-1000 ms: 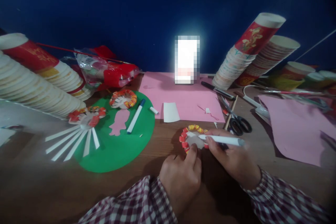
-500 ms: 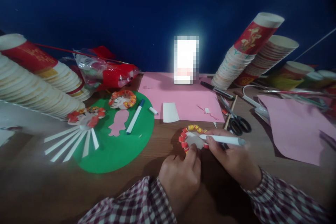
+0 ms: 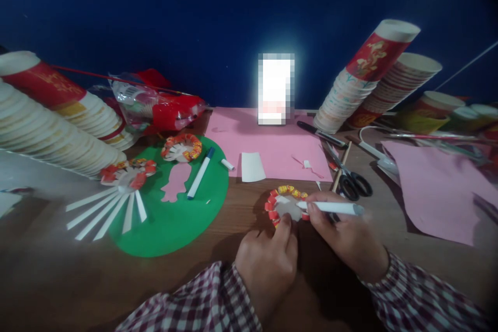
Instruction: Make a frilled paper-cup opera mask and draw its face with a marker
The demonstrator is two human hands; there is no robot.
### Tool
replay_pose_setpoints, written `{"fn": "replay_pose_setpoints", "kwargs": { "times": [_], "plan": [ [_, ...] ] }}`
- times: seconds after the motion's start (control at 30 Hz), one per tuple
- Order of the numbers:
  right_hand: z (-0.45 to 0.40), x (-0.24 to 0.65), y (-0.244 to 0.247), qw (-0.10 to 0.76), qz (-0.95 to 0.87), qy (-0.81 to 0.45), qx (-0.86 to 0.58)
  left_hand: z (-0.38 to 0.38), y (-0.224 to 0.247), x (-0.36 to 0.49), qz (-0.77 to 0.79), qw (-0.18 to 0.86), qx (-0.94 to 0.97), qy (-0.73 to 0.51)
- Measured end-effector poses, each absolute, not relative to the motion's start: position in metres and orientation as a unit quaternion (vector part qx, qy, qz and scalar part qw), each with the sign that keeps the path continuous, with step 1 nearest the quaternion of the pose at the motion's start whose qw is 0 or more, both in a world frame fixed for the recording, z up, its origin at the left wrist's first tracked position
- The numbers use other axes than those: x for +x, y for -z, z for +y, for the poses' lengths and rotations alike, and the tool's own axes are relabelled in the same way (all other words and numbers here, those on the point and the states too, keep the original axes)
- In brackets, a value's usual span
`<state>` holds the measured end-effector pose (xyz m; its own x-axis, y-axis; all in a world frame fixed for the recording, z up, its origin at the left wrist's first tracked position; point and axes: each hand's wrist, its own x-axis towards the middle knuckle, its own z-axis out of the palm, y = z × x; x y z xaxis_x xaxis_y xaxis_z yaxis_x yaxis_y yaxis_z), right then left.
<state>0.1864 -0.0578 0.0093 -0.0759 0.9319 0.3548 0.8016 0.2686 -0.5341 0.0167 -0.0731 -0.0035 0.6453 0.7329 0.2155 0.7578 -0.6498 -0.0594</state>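
Observation:
A small ring-shaped paper piece with a curled red and yellow rim lies on the wooden table. My left hand has its fingers closed on the lower edge of this piece, with the index fingertip on its pale middle. In my right hand is a white marker, its tip pointing left at the inside of the ring. To the left, a green paper disc carries a pink cutout, another curled ring and a capped marker. A third curled piece with long white strips overlaps the disc.
Stacked paper cups lean at the back right, others at the left. Black scissors lie beyond my right hand. A bright blurred screen stands behind pink paper. More pink paper is at the right.

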Motion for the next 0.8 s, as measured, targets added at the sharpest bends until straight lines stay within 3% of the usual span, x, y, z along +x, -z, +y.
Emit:
{"fn": "replay_pose_setpoints", "kwargs": {
  "times": [0.8],
  "plan": [
    [-0.0605,0.1842,-0.0105,0.343,-0.710,-0.163,-0.593,-0.0720,0.0022,0.0163,-0.400,0.064,-0.910,0.089]
  ]
}}
